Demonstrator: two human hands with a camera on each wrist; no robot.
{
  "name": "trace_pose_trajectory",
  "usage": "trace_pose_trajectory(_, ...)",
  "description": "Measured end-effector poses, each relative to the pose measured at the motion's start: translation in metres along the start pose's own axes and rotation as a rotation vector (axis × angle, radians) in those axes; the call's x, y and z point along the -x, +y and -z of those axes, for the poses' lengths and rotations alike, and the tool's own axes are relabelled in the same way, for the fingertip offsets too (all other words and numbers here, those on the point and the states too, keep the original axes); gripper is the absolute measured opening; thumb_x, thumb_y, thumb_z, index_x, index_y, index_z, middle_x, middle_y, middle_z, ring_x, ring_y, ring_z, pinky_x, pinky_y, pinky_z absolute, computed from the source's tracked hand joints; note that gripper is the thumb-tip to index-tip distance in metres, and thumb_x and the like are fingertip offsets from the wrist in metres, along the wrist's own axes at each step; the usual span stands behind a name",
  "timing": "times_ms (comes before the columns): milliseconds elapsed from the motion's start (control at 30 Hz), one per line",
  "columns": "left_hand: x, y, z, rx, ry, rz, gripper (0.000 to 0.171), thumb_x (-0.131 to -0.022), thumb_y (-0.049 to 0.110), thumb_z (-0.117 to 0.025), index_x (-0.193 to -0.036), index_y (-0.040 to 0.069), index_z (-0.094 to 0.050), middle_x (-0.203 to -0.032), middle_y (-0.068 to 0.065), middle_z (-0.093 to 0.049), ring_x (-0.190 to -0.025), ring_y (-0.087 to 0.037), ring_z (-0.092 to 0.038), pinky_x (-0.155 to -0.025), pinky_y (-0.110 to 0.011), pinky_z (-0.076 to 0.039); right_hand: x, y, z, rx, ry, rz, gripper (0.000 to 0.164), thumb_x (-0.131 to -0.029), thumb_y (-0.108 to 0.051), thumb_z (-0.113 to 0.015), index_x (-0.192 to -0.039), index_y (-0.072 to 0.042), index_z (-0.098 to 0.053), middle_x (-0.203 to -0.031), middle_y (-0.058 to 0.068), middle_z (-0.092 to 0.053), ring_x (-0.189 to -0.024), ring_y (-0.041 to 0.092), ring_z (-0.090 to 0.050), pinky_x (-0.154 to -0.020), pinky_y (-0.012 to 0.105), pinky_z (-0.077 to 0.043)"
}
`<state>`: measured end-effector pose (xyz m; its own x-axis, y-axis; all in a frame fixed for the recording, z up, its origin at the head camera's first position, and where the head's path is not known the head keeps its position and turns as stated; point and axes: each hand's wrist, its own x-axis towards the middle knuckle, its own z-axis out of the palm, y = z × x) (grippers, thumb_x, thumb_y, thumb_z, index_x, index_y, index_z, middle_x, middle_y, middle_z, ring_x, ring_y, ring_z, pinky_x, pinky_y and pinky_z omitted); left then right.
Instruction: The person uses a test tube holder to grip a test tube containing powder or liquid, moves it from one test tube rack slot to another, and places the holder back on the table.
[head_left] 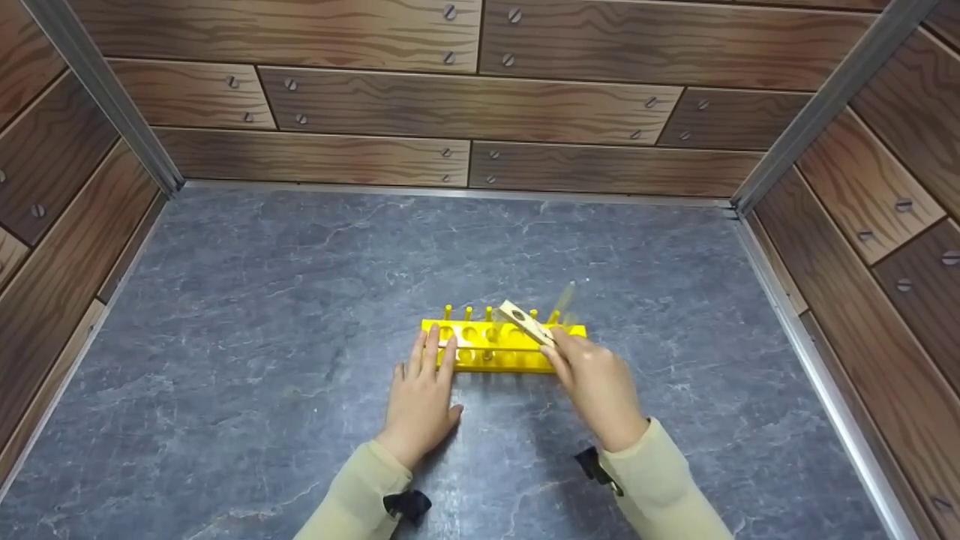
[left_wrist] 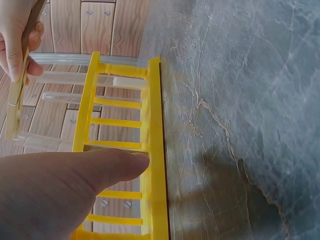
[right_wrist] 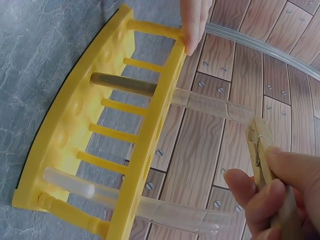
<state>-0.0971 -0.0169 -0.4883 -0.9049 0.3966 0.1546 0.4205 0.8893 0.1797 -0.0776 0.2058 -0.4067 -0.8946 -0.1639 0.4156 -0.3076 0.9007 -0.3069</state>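
A yellow test tube rack (head_left: 480, 364) stands in front of me. My left hand (head_left: 421, 401) rests on its left end with the fingers straight and spread; its thumb (left_wrist: 95, 172) overlaps the rack's front in the left wrist view. My right hand (head_left: 600, 382) grips a wooden test tube clamp (head_left: 523, 321) by its handle. The clamp's jaws are at the top of a test tube with dark liquid (right_wrist: 122, 84), which stands upright in the rack. Another tube, with white contents (right_wrist: 70, 182), stands near the rack's right end.
A clear tube (head_left: 566, 298) leans over a back peg at the rack's right. Further pegs (head_left: 448, 311) rise along the back. Wood-patterned walls (head_left: 375, 97) enclose the grey marbled surface (head_left: 262, 337) at the back and both sides.
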Motion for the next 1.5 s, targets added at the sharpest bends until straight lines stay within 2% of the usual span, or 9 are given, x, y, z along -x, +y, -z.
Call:
trace_pose_trajectory(200, 0.000, 0.000, 0.000, 0.000, -0.014, 0.000, 0.099, -0.073, 0.042, -0.075, -0.148, 0.006, -0.021, -0.153, -0.021, -0.012, -0.138, -0.037, -0.014, -0.095, -0.060, -0.036, 0.003, 0.003, 0.001, 0.016, 0.017, 0.007, 0.028, -0.088, -0.021, -0.064, -0.109, -0.002, -0.067, -0.086, 0.013, -0.069, -0.066, 0.025, -0.064, -0.056, 0.037, -0.053)
trace_pose_trajectory(467, 0.000, 0.000, 0.000, 0.009, -0.007, 0.006, 0.100, -0.072, 0.042, -0.076, -0.148, 0.006, -0.022, -0.152, -0.021, -0.012, -0.138, -0.037, -0.015, -0.094, -0.060, -0.036, 0.005, 0.005, 0.003, 0.021, 0.041, -0.001, 0.033, -0.087, -0.021, -0.066, -0.112, 0.000, -0.067, -0.093, 0.015, -0.069, -0.073, 0.028, -0.066, -0.058, 0.038, -0.054)
trace_pose_trajectory(767, 0.001, 0.000, -0.002, 0.007, -0.005, 0.003, 0.100, -0.072, 0.042, -0.076, -0.148, 0.005, -0.023, -0.152, -0.022, -0.013, -0.138, -0.038, -0.014, -0.094, -0.060, -0.037, 0.006, 0.007, 0.007, 0.024, 0.044, -0.001, 0.034, -0.086, -0.022, -0.066, -0.112, 0.000, -0.066, -0.092, 0.015, -0.069, -0.068, 0.025, -0.065, -0.056, 0.036, -0.054)
trace_pose_trajectory(1000, 0.000, 0.000, -0.003, 0.000, -0.004, 0.002, 0.100, -0.072, 0.043, -0.076, -0.148, 0.005, -0.022, -0.152, -0.022, -0.013, -0.138, -0.039, -0.014, -0.094, -0.060, -0.037, 0.007, 0.010, 0.012, 0.035, 0.061, -0.006, 0.032, -0.085, -0.018, -0.068, -0.111, 0.001, -0.067, -0.086, 0.013, -0.069, -0.056, 0.018, -0.059, -0.049, 0.032, -0.050)
trace_pose_trajectory(1267, 0.000, -0.001, -0.002, 0.001, -0.001, 0.002, 0.101, -0.072, 0.042, -0.076, -0.148, 0.004, -0.022, -0.152, -0.023, -0.014, -0.137, -0.040, -0.016, -0.094, -0.060, -0.037, 0.008, 0.013, 0.015, 0.049, 0.064, -0.015, 0.032, -0.086, -0.018, -0.068, -0.111, 0.001, -0.066, -0.087, 0.014, -0.069, -0.058, 0.020, -0.061, -0.050, 0.033, -0.051)
trace_pose_trajectory(1500, 0.000, 0.001, 0.002, -0.048, -0.014, -0.004, 0.101, -0.074, 0.046, -0.074, -0.148, 0.005, -0.020, -0.152, -0.022, -0.013, -0.137, -0.038, -0.016, -0.094, -0.058, -0.038, 0.010, 0.017, 0.017, 0.042, 0.064, -0.029, 0.031, -0.087, -0.019, -0.066, -0.111, 0.001, -0.066, -0.085, 0.012, -0.068, -0.055, 0.018, -0.059, -0.050, 0.033, -0.051)
